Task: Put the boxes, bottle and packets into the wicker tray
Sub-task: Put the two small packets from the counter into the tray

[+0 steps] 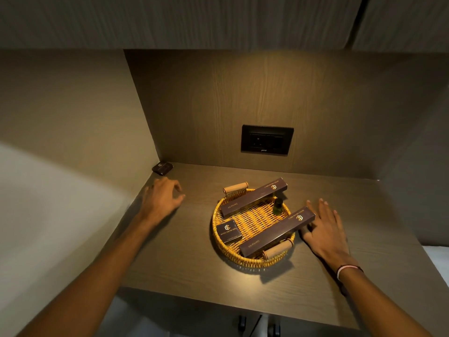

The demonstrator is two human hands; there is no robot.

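A round wicker tray (220, 242) with two wooden handles sits mid-desk. Across it lie two long brown boxes, one at the back (254, 197) and one at the front right (277, 231). A small brown box (228, 231) lies inside on the left. A small green bottle (277, 206) stands between the long boxes. A dark packet (162, 168) lies in the far left corner of the desk. My left hand (162, 198) hovers just short of that packet, fingers apart and empty. My right hand (325, 229) rests flat beside the tray, touching the end of the front long box.
The dark wooden desk (184, 259) is boxed in by a wall on the left and a wood panel behind. A black power socket (266, 139) is set in the back panel. An overhead cabinet hangs above. The desk's front edge runs near my forearms.
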